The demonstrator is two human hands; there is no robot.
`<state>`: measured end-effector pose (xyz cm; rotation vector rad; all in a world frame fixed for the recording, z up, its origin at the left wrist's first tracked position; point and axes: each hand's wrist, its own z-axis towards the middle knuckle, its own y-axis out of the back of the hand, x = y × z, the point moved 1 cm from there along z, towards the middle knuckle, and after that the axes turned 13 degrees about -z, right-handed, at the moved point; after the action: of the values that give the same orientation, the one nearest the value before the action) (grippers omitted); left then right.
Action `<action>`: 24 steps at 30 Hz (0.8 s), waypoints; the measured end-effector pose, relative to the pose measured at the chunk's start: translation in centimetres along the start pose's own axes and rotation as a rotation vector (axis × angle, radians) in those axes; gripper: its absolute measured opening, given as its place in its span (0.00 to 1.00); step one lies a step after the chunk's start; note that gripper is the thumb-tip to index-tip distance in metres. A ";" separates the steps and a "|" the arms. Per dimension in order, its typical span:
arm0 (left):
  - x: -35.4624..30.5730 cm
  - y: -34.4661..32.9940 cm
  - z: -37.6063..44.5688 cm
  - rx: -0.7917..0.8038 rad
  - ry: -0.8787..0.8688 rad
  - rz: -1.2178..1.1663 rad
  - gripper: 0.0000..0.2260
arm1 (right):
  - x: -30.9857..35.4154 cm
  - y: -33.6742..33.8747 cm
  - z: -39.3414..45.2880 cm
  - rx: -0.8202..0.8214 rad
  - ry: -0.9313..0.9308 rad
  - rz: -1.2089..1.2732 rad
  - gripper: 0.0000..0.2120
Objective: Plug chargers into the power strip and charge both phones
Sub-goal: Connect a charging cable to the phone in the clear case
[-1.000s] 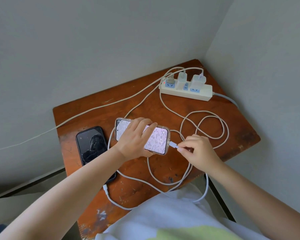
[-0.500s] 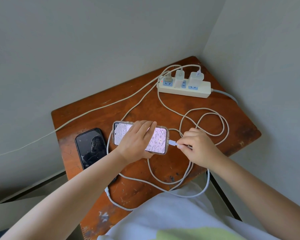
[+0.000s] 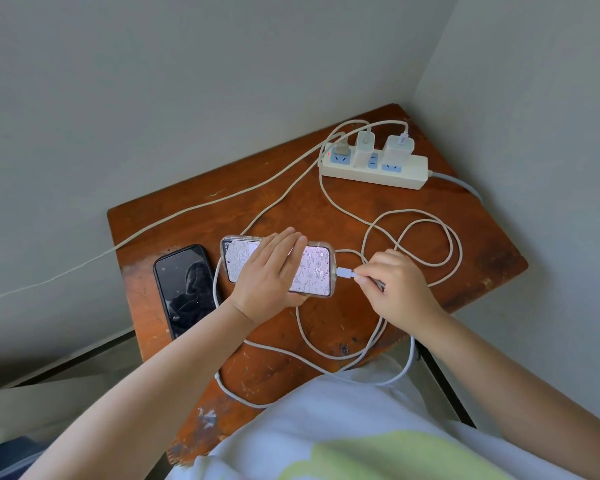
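A phone with a lit floral screen (image 3: 312, 271) lies across the middle of the wooden table (image 3: 291, 209). My left hand (image 3: 271, 275) grips it from above. My right hand (image 3: 392, 289) pinches a white cable plug (image 3: 345, 272), which sits at the phone's right end. A black phone with a dark screen (image 3: 184, 289) lies to the left, its near end hidden by my left forearm. At the back right stands a white power strip (image 3: 374, 169) with two white chargers (image 3: 381, 148) plugged in.
White cables loop over the table's right half (image 3: 426, 237) and hang off its front edge (image 3: 326, 372). A third plug (image 3: 342, 147) sits in the strip's left socket, its cord running off left. Walls close in behind and to the right.
The plug in my right hand has closed the small gap to the lit phone's right end. My left hand has stayed on the phone.
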<state>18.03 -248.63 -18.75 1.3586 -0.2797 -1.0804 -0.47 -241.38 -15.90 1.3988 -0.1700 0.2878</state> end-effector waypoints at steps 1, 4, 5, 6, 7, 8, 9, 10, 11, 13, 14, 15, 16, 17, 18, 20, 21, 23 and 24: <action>0.0 0.1 -0.1 -0.006 0.004 -0.004 0.46 | 0.0 0.1 0.1 0.011 0.028 -0.006 0.06; 0.0 0.2 -0.2 -0.010 -0.009 -0.015 0.46 | 0.1 0.3 0.0 0.043 0.100 -0.025 0.05; 0.0 0.2 -0.3 -0.006 -0.011 -0.014 0.46 | 0.1 0.4 -0.1 0.050 0.113 -0.037 0.05; -0.1 0.2 -0.3 -0.003 -0.010 -0.013 0.46 | 0.1 0.6 -0.1 0.060 0.123 -0.049 0.05; -0.1 0.1 -0.3 -0.001 -0.010 -0.014 0.46 | 0.2 0.7 0.0 0.078 0.133 -0.062 0.06; -0.1 0.1 -0.3 -0.001 -0.010 -0.016 0.46 | 0.3 0.8 0.1 0.100 0.143 -0.073 0.06; 0.0 0.0 -0.3 -0.002 -0.010 -0.019 0.46 | 0.3 0.9 0.2 0.123 0.150 -0.078 0.06; 0.0 0.0 -0.3 -0.006 -0.011 -0.022 0.46 | 0.3 1.0 0.5 0.142 0.150 -0.072 0.07; 0.0 0.1 -0.2 -0.013 -0.012 -0.027 0.46 | 0.3 1.1 0.7 0.150 0.142 -0.060 0.07; 0.1 0.1 -0.2 -0.028 -0.018 -0.037 0.46 | 0.3 1.4 1.2 0.116 0.117 -0.038 0.08; 0.1 0.1 -0.3 -0.032 -0.027 -0.041 0.46 | 0.4 1.6 1.4 0.082 0.099 -0.017 0.08; 0.1 0.0 -0.4 -0.034 -0.038 -0.044 0.46 | 0.6 1.8 1.6 0.052 0.083 0.008 0.07; 0.0 -0.1 -0.5 -0.039 -0.047 -0.048 0.45 | 0.9 1.9 1.7 0.031 0.075 0.023 0.07; -0.1 -0.1 -0.5 -0.047 -0.048 -0.053 0.45 | 1.3 1.9 1.7 0.024 0.072 0.023 0.08; -0.1 -0.2 -0.5 -0.060 -0.043 -0.059 0.45 | 1.7 1.8 1.7 0.020 0.065 0.019 0.08; -0.1 -0.3 -0.4 -0.084 -0.018 -0.080 0.45 | 2.0 1.7 1.4 -0.014 0.021 0.038 0.07; 0.0 -0.2 -0.2 -0.091 0.005 -0.091 0.45 | 2.0 1.7 1.3 -0.041 -0.004 0.060 0.07; 0.1 0.0 0.0 -0.103 0.054 -0.106 0.45 | 1.9 1.6 1.3 -0.074 -0.042 0.113 0.08; 0.1 0.1 0.0 -0.105 0.069 -0.114 0.45 | 1.8 1.6 1.3 -0.079 -0.057 0.131 0.08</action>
<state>18.13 -248.72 -18.68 1.3272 -0.0947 -1.1247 0.88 -242.21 -13.66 1.3200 -0.3175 0.3467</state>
